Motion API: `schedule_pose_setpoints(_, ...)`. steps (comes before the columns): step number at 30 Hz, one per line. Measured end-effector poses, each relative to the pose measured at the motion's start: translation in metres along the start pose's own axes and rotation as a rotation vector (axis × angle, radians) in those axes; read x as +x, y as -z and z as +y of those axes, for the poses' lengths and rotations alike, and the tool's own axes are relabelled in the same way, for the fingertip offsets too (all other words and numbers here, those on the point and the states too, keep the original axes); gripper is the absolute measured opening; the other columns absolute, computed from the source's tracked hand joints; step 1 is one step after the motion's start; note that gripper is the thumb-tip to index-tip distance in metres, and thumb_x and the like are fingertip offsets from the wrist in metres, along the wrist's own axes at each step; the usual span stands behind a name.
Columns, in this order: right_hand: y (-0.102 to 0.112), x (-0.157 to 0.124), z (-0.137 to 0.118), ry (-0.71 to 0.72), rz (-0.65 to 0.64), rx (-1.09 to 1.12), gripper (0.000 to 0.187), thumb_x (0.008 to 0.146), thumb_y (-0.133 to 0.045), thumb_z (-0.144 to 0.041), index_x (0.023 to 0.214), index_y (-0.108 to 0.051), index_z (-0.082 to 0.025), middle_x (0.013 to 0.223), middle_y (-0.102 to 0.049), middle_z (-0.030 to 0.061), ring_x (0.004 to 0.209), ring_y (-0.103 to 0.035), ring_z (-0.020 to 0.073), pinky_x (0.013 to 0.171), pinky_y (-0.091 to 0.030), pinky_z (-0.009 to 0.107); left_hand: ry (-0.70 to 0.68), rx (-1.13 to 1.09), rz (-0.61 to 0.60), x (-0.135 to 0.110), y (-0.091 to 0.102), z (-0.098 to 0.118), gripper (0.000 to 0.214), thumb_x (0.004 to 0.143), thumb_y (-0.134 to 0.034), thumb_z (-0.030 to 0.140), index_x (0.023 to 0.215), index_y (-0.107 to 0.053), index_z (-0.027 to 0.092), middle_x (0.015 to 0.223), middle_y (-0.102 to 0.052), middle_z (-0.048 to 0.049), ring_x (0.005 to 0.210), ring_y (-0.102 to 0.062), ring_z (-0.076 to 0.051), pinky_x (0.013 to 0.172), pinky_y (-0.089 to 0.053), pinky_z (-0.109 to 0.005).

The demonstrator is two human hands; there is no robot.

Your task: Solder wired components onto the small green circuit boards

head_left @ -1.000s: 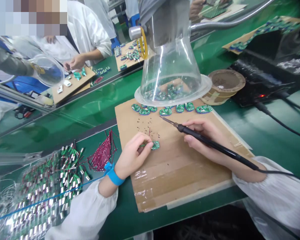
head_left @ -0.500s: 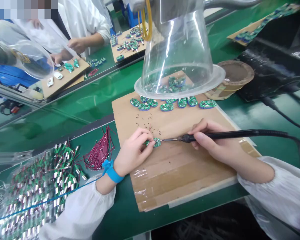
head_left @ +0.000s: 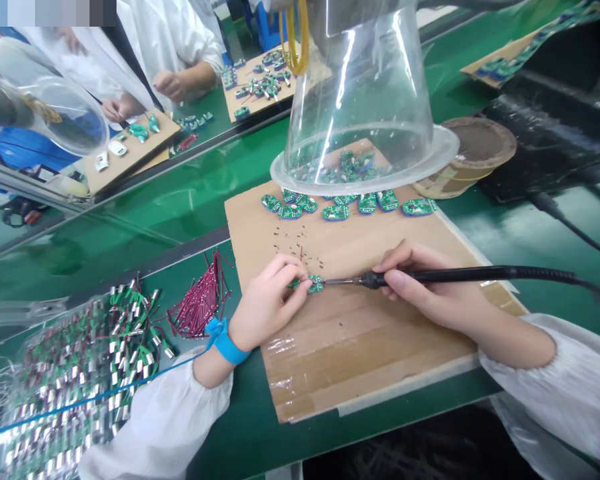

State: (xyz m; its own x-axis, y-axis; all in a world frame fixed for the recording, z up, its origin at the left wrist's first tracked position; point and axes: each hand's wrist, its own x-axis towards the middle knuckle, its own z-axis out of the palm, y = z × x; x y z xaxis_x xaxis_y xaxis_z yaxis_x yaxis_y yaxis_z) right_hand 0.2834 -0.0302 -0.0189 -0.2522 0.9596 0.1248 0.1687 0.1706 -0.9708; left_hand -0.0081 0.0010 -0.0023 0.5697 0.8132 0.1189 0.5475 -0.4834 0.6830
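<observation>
The left hand (head_left: 267, 301) is closed in a narrow pinch, its fingertips (head_left: 296, 265) gripping a small green circuit board (head_left: 315, 283) just above the cardboard. The right hand (head_left: 427, 283) holds a slim black soldering iron (head_left: 445, 275) in a pen grip, its metal tip (head_left: 337, 282) level with the board's right edge; contact cannot be confirmed at this resolution. A black cable runs from the iron toward the right.

A bright blue wrist strap (head_left: 225, 345) encircles the left wrist, with a thin blue cord (head_left: 105, 395) leading down-left. Both forearms wear loose white sleeves (head_left: 560, 380).

The hands work over a taped brown cardboard sheet (head_left: 360, 357), dotted with small dark clippings (head_left: 295, 243). A row of green circuit boards (head_left: 336, 213) lies along its far side, and more boards (head_left: 347, 170) sit beneath a clear plastic funnel hood (head_left: 360, 87). To the left, on the green worktop (head_left: 240, 433), lie a bundle of dark-red wires (head_left: 200, 300) and a clear bag of silver cylindrical components with green leads (head_left: 80, 360). A round brown holder (head_left: 480, 147) stands by the hood.
</observation>
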Motion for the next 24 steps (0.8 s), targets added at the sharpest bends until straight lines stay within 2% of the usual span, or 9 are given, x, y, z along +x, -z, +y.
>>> schedule_pose_setpoints(24, 0.0006, -0.0008, -0.0053, -0.046, 0.059, -0.013, 0.019, 0.102, -0.06, -0.041, 0.092, -0.062, -0.025, 0.068, -0.064, -0.0012, 0.058, -0.06, 0.0143, 0.056, -0.047, 0.03, -0.009, 0.011, -0.011, 0.0001, 0.0011, 0.0011, 0.006, 0.102, -0.055, 0.021, 0.099, -0.06, 0.02, 0.11, -0.06, -0.0069, 0.095, -0.062, -0.016, 0.078, -0.053, -0.029)
